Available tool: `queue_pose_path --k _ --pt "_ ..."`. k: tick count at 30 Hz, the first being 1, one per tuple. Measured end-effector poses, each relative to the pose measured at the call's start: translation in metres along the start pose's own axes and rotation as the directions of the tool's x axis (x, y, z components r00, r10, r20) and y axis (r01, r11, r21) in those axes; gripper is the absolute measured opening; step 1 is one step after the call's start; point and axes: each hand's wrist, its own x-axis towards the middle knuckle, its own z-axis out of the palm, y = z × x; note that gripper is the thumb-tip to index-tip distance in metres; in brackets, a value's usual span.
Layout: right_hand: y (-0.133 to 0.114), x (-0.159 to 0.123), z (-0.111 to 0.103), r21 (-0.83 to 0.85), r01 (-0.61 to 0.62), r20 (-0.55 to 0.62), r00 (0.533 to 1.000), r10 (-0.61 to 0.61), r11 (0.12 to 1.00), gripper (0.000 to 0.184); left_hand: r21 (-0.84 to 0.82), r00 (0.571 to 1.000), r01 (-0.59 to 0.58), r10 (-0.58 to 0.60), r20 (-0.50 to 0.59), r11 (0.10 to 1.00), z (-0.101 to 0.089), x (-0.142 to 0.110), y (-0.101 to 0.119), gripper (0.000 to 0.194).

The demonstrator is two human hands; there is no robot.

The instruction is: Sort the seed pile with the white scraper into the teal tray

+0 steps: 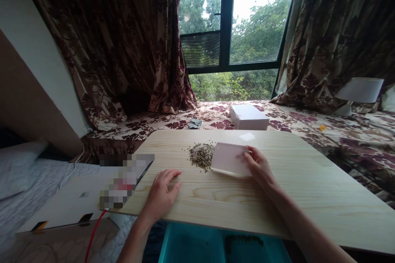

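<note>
A pile of small greenish beans [196, 159] mixed with whitish grains lies on the light wooden table [197, 197]. My right hand [257, 164] grips the right edge of a flat, whitish plastic scraper [230, 158], thumb on top. The scraper is tilted, with its left edge right against the beans' right side. It has a small hole near its upper left corner. My left hand [163, 193] rests at the table's front left with its fingers loosely stretched out, holding nothing. Below the table's near edge is a teal bin [193, 242] with two compartments; something dark lies in the right one.
At the table's left edge lies a blurred-out flat object [126, 183] near a red cable [94, 234]. Behind the table, a white box [249, 117] and a small folded item [195, 123] sit on the patterned window seat. A lamp [359, 90] stands far right.
</note>
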Motion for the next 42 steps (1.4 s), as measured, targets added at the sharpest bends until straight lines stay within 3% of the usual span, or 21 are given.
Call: queue_pose_path --k 33,42 --pt "0.0020 -0.0013 0.0060 -0.007 0.048 0.089 0.995 -0.047 0.999 0.036 0.021 1.000 -0.025 0.025 0.000 0.999 -0.0003 -0.0001 -0.0010 0.026" --pt "0.0003 -0.0002 0.0036 0.020 0.026 0.053 0.998 -0.027 0.999 0.035 0.015 0.999 -0.037 0.037 -0.007 0.999 -0.0004 -0.0004 0.0001 0.026"
